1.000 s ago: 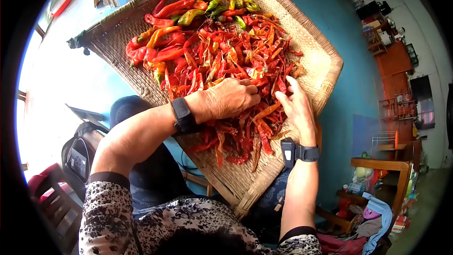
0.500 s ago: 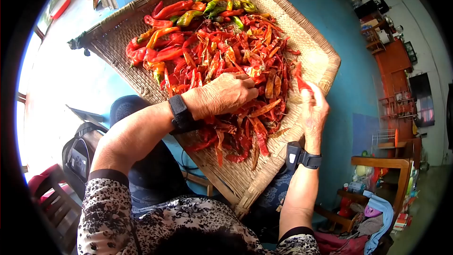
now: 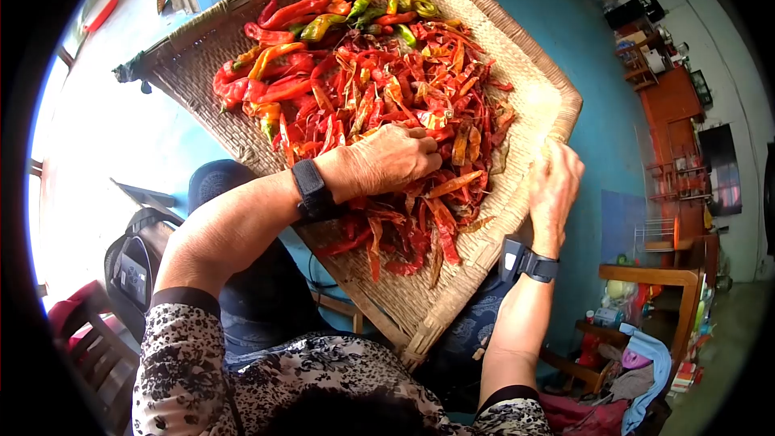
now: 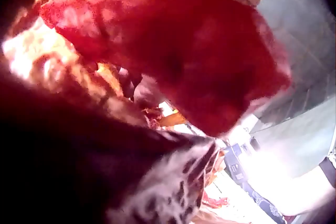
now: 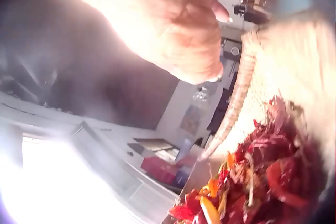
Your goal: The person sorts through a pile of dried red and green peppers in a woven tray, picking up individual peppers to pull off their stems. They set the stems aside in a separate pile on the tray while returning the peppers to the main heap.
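Woven tray (image 3: 525, 85), seen from the head. A raised rim bounds the far and right sides. Inside the right rim, a strip of bare weave separates the pile from the edge and leaves open room; beyond it lies the blue floor (image 3: 601, 141). A wooden chair (image 3: 655, 276) stands well apart, right of the tray. Dark trousers (image 3: 266, 291) pass beneath the tray's near-left edge.

The dried red chilies (image 3: 375, 101) are heaped across the tray's middle, reaching toward its near corner: wrinkled, flattened pods, deep red to orange, some with pale patches. Plump, glossy red peppers (image 3: 278, 90) lie toward the tray's left side, and yellow-green peppers (image 3: 371, 10) toward its far rim.

The left hand (image 3: 386, 163) lies over the heap at the tray's middle, fingers bent downward; the left wrist view shows a large red pod close by, but whether it is gripped cannot be told. The right hand (image 3: 555, 190) is at the tray's right rim, fingers partly curled, their contents hidden.

Compared with half a second earlier, the right hand has shifted outward from the tray, and the red chili it then pinched is no longer visible in its fingers; the left hand is nearly unchanged.
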`<act>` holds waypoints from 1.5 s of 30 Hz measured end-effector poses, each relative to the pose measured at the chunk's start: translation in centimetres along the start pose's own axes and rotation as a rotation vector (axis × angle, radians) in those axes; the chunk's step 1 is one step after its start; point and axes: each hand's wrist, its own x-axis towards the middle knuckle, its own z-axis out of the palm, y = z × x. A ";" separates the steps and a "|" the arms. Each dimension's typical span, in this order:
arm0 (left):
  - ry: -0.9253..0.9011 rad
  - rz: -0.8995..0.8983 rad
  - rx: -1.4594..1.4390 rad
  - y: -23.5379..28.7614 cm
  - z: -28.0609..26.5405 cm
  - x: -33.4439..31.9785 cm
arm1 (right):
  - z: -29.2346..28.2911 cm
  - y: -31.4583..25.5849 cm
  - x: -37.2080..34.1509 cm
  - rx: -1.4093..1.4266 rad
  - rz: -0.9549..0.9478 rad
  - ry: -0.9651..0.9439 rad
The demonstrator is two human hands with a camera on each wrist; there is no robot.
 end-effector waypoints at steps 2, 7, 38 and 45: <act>-0.014 -0.012 0.001 0.2 -0.4 0.0 | 1.3 -1.0 0.4 -0.027 -0.065 -0.231; -0.022 -0.017 0.008 0.5 -1.0 -0.6 | 5.5 -0.5 1.9 -0.136 -0.085 -0.520; 0.011 -0.145 0.060 -0.5 -0.1 0.6 | 1.4 -0.5 -0.3 0.162 -0.107 -0.040; 0.180 -0.147 -0.058 -0.7 -3.1 -0.5 | 4.6 -6.7 0.6 0.307 -0.075 -0.422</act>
